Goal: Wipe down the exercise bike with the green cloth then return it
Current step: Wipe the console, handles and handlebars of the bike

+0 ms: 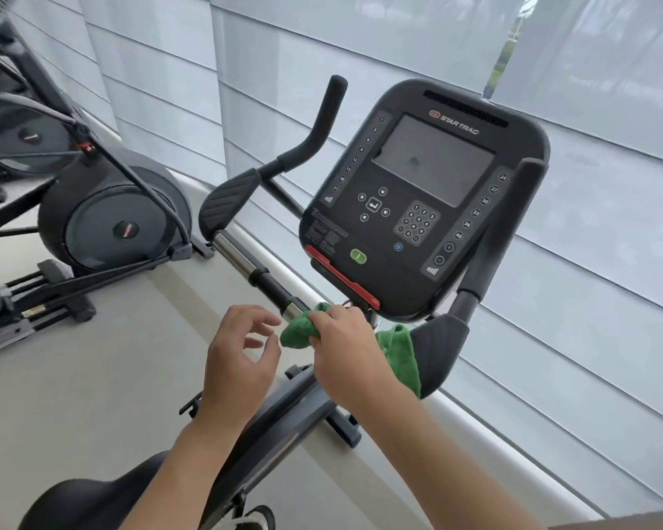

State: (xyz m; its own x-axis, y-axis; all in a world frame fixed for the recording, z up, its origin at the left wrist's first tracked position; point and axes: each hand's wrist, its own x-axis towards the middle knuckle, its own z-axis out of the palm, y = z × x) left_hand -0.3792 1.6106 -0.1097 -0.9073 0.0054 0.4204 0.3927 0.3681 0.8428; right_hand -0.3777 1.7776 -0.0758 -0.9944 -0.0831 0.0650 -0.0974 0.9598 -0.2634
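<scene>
The exercise bike's black console (422,197) stands in the middle, with its handlebar (245,258) running down to the left of it. My right hand (345,346) grips the green cloth (299,330) against the handlebar just below the console. More of the cloth hangs out to the right of that hand, by the right handlebar pad. My left hand (238,353) hovers just left of the cloth, fingers spread and curled, holding nothing. The bike's black seat (92,499) shows at the bottom left.
An elliptical machine (104,219) stands at the left on the pale floor (92,376). White window blinds (590,262) run close behind and to the right of the bike, above a white sill.
</scene>
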